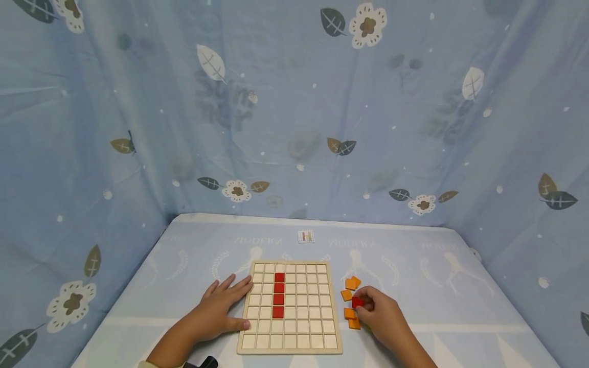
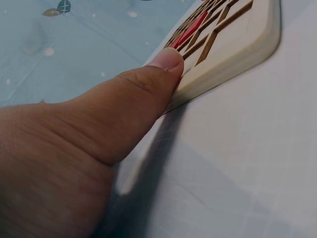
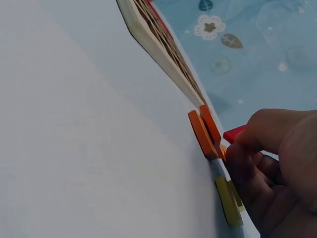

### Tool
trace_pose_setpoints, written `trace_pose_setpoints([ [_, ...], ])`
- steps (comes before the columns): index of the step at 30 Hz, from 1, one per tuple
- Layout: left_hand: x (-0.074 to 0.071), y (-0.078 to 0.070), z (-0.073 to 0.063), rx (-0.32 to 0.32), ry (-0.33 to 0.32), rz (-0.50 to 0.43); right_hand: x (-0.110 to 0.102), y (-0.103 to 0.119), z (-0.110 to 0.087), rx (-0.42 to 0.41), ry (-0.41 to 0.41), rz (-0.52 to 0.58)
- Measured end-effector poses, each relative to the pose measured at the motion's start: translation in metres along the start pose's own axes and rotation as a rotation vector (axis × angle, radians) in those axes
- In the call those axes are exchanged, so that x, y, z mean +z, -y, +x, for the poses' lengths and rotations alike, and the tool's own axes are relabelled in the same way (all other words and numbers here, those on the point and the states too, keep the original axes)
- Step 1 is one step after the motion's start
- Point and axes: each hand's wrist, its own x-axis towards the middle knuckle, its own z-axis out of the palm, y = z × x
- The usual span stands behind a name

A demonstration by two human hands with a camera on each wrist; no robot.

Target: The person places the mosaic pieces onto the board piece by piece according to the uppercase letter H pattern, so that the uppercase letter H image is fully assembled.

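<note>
A wooden grid board (image 1: 290,351) lies on the table, with several red square tiles (image 1: 278,299) in one column of its cells. My left hand (image 1: 221,309) rests along the board's left edge, fingers spread; its thumb (image 2: 148,82) touches the rim in the left wrist view. To the right of the board, my right hand (image 1: 382,312) pinches a red tile (image 1: 356,302) between thumb and fingers. Loose orange tiles (image 1: 349,313) lie around that hand's fingertips. In the right wrist view a yellow tile (image 3: 228,201) shows beside the fingers.
Behind the board lies a small printed card (image 1: 306,236) with coloured marks. A patterned blue cloth (image 1: 294,128) hangs at the back and both sides of the table. Part of a black object (image 1: 209,362) shows by the left wrist.
</note>
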Motion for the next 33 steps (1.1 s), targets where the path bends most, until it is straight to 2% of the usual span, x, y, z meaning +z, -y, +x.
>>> trace_pose_setpoints([
  [3,0.0,0.0,-0.001,0.006,0.0,-0.006,0.004,0.003,-0.001,-0.002,0.005,0.042],
  [5,0.0,0.001,-0.002,0.011,0.001,-0.007,0.006,0.005,-0.001,-0.008,0.027,0.109],
  [11,-0.001,0.006,-0.006,-0.006,-0.002,0.012,0.017,0.017,0.001,-0.028,0.186,0.361],
  [17,0.0,0.005,-0.002,0.033,-0.006,-0.016,0.022,0.028,0.002,-0.068,0.222,0.34],
  [21,0.002,0.005,-0.002,0.025,-0.009,-0.009,0.026,0.035,0.003,-0.124,0.249,0.314],
  [26,0.001,0.005,-0.001,0.022,-0.017,0.002,0.032,0.047,0.006,-0.189,0.25,0.228],
  [33,0.001,0.004,0.0,0.023,-0.014,-0.006,0.043,0.065,0.008,-0.188,0.295,0.226],
])
